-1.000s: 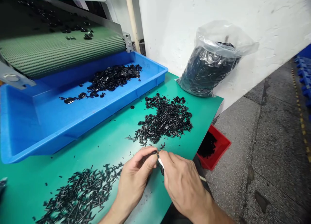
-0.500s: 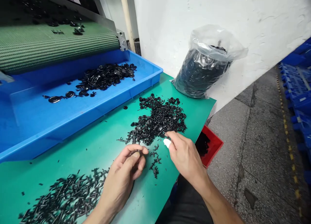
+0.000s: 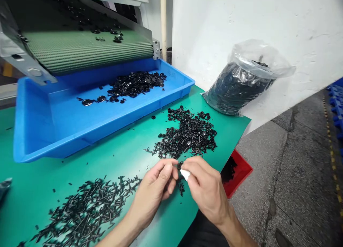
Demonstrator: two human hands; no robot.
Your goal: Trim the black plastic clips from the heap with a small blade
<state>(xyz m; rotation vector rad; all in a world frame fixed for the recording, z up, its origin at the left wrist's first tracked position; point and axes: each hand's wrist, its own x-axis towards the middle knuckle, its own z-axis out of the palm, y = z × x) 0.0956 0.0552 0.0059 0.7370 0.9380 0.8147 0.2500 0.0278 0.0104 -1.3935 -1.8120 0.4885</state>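
Observation:
Fingers curled and pressed together, my left hand (image 3: 158, 184) is over the green table; what it pinches is hidden. Close to its right is my right hand (image 3: 205, 184), with white wrapping on the thumb and its fingertips closed on a small black part (image 3: 180, 165). Just beyond both hands lies a pile of small black parts (image 3: 187, 132). A few black cross-shaped pieces (image 3: 181, 188) show between the hands. To the left of my left hand spreads another pile of thin black cross-shaped pieces (image 3: 93, 207).
A blue tray (image 3: 107, 132) with black parts stands below a green conveyor belt (image 3: 91, 50). At the back right, a clear plastic bag (image 3: 238, 86) of black parts leans by the white wall. A red bin (image 3: 242, 174) is beyond the table's right edge.
My right hand has moved back from the far pile and close to my left hand, with a small black part at its fingertips. The view has shifted left.

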